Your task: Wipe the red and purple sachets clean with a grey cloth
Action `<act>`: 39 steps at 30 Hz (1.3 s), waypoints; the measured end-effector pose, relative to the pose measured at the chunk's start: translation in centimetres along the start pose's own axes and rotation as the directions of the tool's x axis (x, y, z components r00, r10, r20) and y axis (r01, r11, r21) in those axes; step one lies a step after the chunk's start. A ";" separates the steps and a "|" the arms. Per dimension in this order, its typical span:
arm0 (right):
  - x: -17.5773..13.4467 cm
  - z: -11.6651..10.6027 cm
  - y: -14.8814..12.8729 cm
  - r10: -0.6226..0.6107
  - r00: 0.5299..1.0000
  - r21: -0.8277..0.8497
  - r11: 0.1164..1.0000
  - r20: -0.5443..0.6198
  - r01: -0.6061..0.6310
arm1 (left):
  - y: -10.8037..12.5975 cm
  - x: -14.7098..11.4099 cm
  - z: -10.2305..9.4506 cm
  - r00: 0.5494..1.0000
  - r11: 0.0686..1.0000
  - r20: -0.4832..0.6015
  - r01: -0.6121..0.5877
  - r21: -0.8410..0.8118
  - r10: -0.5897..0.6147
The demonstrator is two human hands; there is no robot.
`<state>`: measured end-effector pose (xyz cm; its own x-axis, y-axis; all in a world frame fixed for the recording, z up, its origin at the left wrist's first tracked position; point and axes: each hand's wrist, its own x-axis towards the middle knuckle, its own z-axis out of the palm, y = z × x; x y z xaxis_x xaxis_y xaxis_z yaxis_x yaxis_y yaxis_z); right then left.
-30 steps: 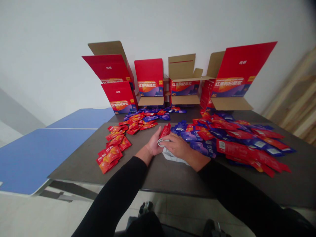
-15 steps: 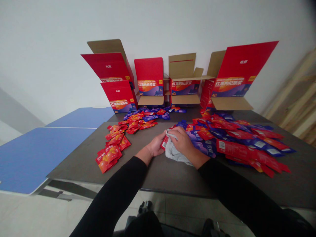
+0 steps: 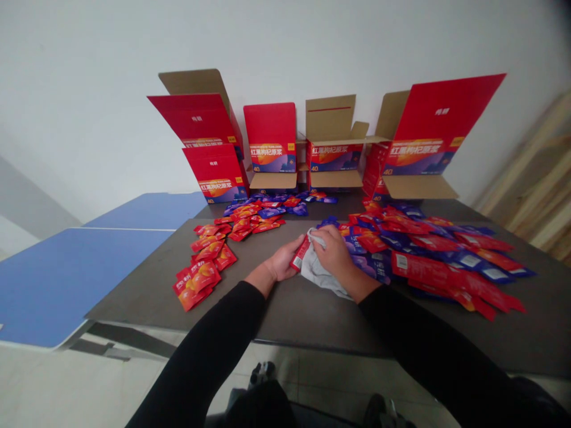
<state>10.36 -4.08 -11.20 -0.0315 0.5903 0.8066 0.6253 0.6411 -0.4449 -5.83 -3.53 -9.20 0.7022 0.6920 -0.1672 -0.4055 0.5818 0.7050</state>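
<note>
My left hand is closed on a red sachet, held just above the table with its barcode end showing. In my right hand a light grey cloth is bunched, its upper part lying against the sachet and its lower part hanging to the tabletop. The cloth covers part of the sachet. Right beside my right hand lies a big heap of red and purple sachets. Over to the left, a row of red sachets overlaps on the table, leading back to a mixed red and purple pile.
Along the back of the dark table stand several red cartons, among them a stacked left pair, two middle ones and a right one with raised flaps. A blue table adjoins on the left. Wooden slats lean at right.
My right hand and the cloth have shifted slightly to the right, leaving more of the red sachet uncovered. My left hand stays nearly in place.
</note>
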 end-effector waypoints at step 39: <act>0.4 -0.3 2.2 0.196 0.978 -0.084 0.976 -0.066 -0.201 | 3.3 0.1 -0.4 0.849 0.910 -0.460 -0.374 -0.178 0.258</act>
<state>11.97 -2.62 -11.73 0.1430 0.6712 0.7274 0.6820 0.4658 -0.5639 -7.34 -1.39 -7.16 0.2223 0.9348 -0.2770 -0.7357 0.3473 0.5815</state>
